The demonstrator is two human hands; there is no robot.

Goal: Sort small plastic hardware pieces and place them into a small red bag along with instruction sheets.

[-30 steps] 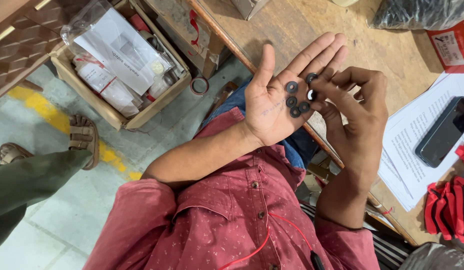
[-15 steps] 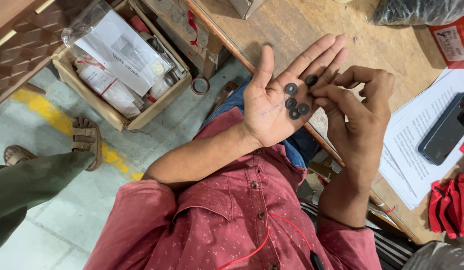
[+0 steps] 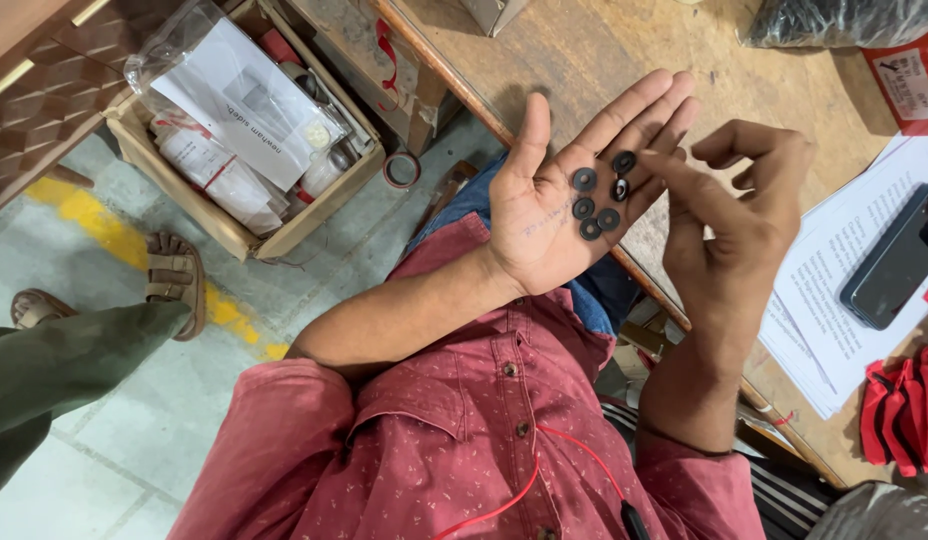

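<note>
Six small black washers (image 3: 599, 195) lie on the person's left hand (image 3: 569, 205), held flat with the palm up and fingers spread above the wooden table (image 3: 624, 50) edge. Beside the washers, the right hand (image 3: 739, 215) points its index fingertip at them, pinching nothing. Keep the palm level; pick one washer at a time, from the cluster's edge.

A worn wooden desk (image 3: 624, 50) fills the upper right. On it lie a stack of white printed papers (image 3: 834, 290), with a dark phone (image 3: 899, 258) resting on top. Just beside the papers sits a red fabric item (image 3: 904, 415); a dark plastic bag (image 3: 844, 20) lies at the far edge.
</note>
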